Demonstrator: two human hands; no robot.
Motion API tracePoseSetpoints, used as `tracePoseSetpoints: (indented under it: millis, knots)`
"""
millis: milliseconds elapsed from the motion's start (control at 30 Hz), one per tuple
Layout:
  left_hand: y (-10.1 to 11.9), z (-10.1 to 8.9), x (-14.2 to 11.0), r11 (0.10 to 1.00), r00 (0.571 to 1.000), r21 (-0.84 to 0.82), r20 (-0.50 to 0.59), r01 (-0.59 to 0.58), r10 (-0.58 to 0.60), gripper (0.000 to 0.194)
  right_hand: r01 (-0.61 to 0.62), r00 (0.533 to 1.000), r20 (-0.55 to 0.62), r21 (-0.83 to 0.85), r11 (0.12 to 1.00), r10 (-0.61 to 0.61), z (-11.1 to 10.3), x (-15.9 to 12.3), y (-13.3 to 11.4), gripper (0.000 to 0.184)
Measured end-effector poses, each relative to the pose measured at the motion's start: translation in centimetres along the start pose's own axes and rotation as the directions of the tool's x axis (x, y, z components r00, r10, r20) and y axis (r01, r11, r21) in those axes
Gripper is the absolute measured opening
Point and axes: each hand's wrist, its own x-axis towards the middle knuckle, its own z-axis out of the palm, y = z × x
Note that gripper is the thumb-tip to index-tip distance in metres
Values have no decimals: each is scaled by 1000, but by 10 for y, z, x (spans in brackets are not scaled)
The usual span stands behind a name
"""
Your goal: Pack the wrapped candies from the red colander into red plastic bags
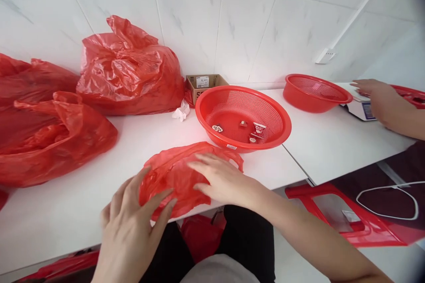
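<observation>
A thin red plastic bag [186, 177] lies crumpled at the front edge of the white table, its handle loop toward the right. My left hand [133, 216] is at the bag's left side, fingers apart, with nothing visible in its grasp. Over the right part of the bag reaches my right hand [219, 179], its fingers spread and the fingertips at the plastic. Just behind the bag stands a red perforated basket [244, 141], with several small red and white pieces [258, 129] scattered on its bottom.
Full red bags [129, 70] crowd the left and back. A small cardboard box [206, 82] and crumpled tissue [181, 111] sit behind. At right are another red basket [315, 93], a scale [360, 108] and a co-worker's hand [381, 99]. A red stool [348, 221] stands below.
</observation>
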Motion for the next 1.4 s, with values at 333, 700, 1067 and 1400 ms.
tracePoseSetpoints:
  millis: [333,700,1067,1400]
  knots:
    - [-46,25,-2,905,914,-277,341,323,-221,46,-349,896,165,-314,883,412,-135,23,134,55]
    - [-25,36,1,766,924,-528,298,368,-238,64,-339,807,321,-435,834,495,-112,35,195,18]
    - [2,34,6,708,939,-621,274,338,-207,61,-370,722,352,-531,763,595,-107,33,192,32]
    - [19,24,10,673,937,-654,280,346,-210,62,-331,894,127,-460,824,429,-140,31,187,14]
